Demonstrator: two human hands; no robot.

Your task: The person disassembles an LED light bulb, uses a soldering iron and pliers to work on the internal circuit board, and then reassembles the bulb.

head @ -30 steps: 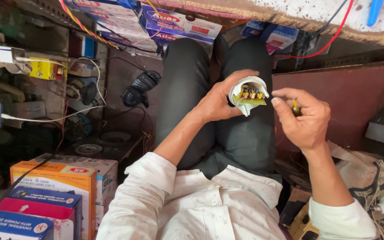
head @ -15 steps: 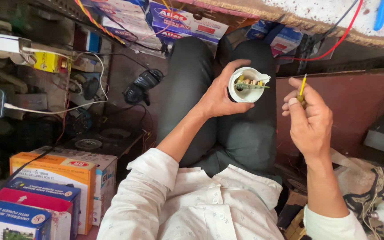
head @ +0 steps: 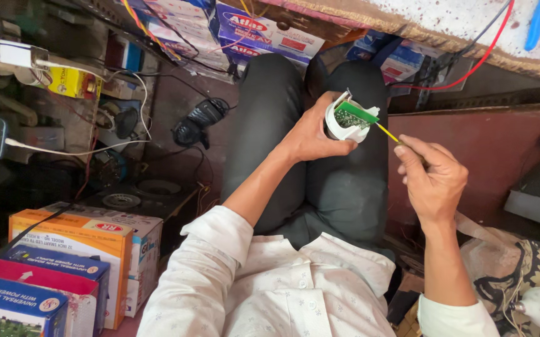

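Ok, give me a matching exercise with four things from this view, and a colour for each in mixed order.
Things:
1. bulb housing in the left hand
2. circuit board
3. thin tool in the right hand
4. wire under the bench edge

Colours:
A. yellow
B. red
C. white
D. green

Pairs: 1-C, 2-D, 3-A, 4-B

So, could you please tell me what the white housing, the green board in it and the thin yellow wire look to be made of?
White housing: likely moulded plastic, smooth and matt, with thin even walls.
Green board: looks like resin circuit board, flat with a green coat and small parts on it.
Yellow wire: plastic-insulated, judging by its even colour; the core is hidden.
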